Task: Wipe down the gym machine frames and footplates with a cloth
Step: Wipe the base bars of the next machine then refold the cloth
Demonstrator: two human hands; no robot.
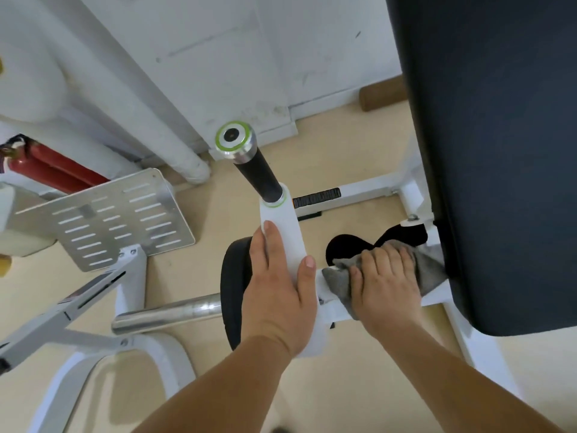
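A white machine arm (282, 226) rises at centre, ending in a black grip with a silver, green-ringed cap (234, 138). My left hand (276, 289) wraps around this white arm just below the grip. My right hand (385, 284) presses a grey cloth (338, 281) flat onto the white cross frame (432, 296) beside the arm, under the dark seat pad (499, 151). A perforated metal footplate (106, 220) stands tilted at the left, apart from both hands.
A black weight plate (232, 295) sits on a chrome bar (168, 314) left of my left hand. Curved white frame tubes (131, 354) lie at lower left. A red fire extinguisher (46, 167) lies by the wall pipes. The floor is beige.
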